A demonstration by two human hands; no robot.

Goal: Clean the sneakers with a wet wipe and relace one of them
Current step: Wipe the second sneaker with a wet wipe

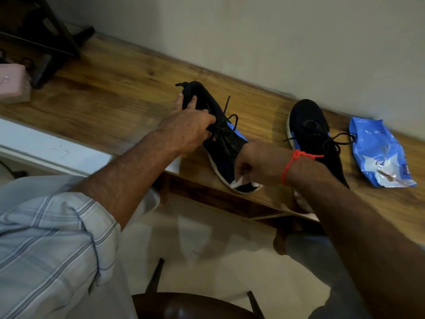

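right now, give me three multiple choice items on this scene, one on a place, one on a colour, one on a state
1. Where does the blue wipes packet lie?
A. on the wooden bench top, right of the second sneaker
B. on the floor
C. inside a sneaker

2. What colour is the thread tied round the right wrist?
A. green
B. red
C. white

3. What is the right hand doing?
A. resting flat and open on the bench
B. pressing a white wipe against the toe of the near sneaker
C. holding the packet

Answers:
1 A: the packet rests on the bench, past the second sneaker.
2 B: the thread is bright red.
3 B: its fingers curl round the wipe at the toe of the near sneaker, which the left hand holds by the laces.
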